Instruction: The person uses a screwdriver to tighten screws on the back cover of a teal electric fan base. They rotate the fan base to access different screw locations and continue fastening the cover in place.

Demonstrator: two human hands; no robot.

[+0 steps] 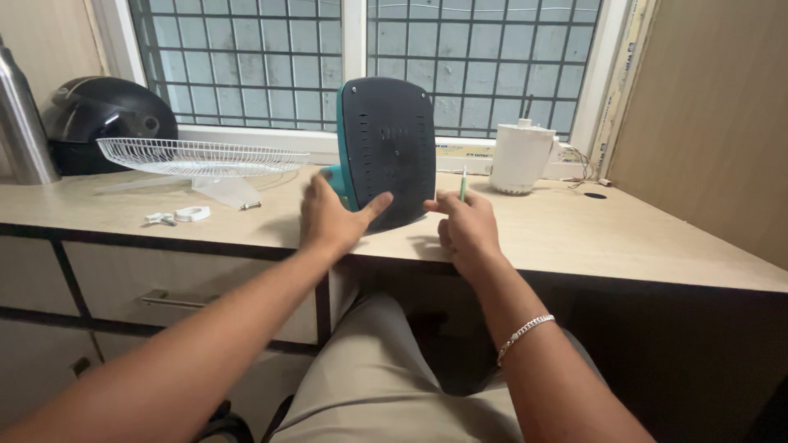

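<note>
Fan base point(387, 148) stands on edge at the counter's point(574, 234) front, held between both hands

Dark underside faces the camera, teal rim at its left. Left hand point(332, 217) presses open-palmed against its lower left, thumb on the dark face. Right hand point(466, 226) pinches a thin green-handled tool point(463, 184) at the lower right edge. White wire grille point(201, 156), helmet point(103, 115) and white motor housing point(520, 156) sit behind
</note>
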